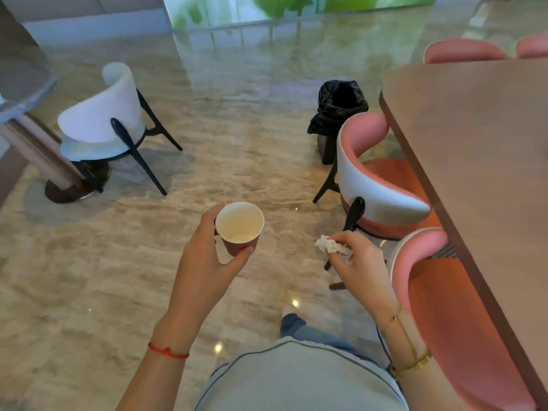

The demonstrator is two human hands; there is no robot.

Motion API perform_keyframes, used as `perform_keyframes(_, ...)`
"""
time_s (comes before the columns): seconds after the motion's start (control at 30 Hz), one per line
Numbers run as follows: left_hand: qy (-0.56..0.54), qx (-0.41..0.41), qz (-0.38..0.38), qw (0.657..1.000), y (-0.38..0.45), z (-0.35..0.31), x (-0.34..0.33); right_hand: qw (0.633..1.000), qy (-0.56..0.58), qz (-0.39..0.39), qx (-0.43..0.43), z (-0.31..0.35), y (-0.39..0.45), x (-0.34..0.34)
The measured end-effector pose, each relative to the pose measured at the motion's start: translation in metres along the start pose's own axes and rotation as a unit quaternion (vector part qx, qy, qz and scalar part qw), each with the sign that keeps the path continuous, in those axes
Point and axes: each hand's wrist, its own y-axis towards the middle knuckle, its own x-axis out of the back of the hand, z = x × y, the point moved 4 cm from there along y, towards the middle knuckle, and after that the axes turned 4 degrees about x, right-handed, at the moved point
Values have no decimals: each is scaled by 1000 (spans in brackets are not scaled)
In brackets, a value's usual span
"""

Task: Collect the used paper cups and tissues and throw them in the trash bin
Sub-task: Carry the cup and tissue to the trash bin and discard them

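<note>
At the far left edge of the frame, a round grey tabletop stands on a thick pedestal. Just right of it, in the upper left, a white chair with black legs sits on the glossy marble floor. In the lower centre, the person's left hand holds a red paper cup upright, fingers and thumb clamped around its side; the white inside appears empty. A red string bracelet circles that wrist. Right of the cup, the right hand pinches a crumpled white tissue, fingers closed on it. Gold bracelets show on that wrist. Above the tissue, in the upper centre-right, a trash bin lined with a black bag stands on the floor, well apart from both hands. Just beside it to the right, pink chairs are tucked against a long brown tabletop filling the right side.
</note>
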Motion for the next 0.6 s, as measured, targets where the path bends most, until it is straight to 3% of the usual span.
perform_keyframes(0.27,-6,-1,1,1000,169,-5,-41,1000,-18,8,17,-18,181,11)
perform_keyframes(0.6,-10,-3,37,999,382,27,-98,1000,-15,11,-14,-64,380,-21)
